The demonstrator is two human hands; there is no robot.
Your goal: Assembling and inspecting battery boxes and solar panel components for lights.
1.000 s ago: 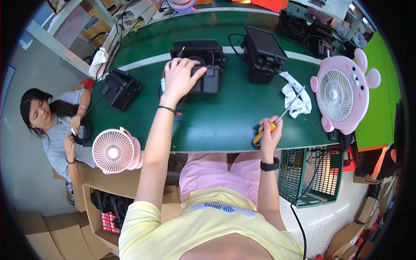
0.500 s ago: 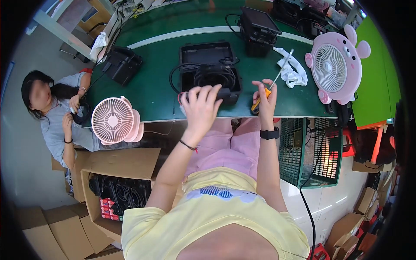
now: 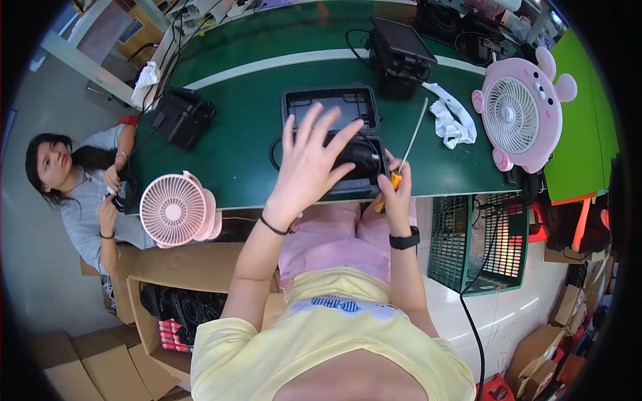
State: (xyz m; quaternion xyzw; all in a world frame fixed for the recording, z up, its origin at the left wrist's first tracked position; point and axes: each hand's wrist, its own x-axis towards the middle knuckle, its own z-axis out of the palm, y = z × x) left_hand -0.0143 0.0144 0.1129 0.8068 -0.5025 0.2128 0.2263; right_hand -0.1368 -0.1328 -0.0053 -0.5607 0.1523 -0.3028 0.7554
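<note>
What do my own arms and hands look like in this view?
Short pale yellow sleeves cover your upper arms, and your forearms are bare. Your left hand has a thin dark band at the wrist; your right hand has a wider black, watch-like band. Neither wears gloves.

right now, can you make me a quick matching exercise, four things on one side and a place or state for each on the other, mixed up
Column one:
1. screwdriver
2. nearest black case
3. pink fan with ears
4. left hand

Column two:
A. spread wide, holding nothing
B. at the right end of the green table
C. gripped in the right hand
D. lid open

Right pairs: 1-C, 2-D, 3-B, 4-A
</note>
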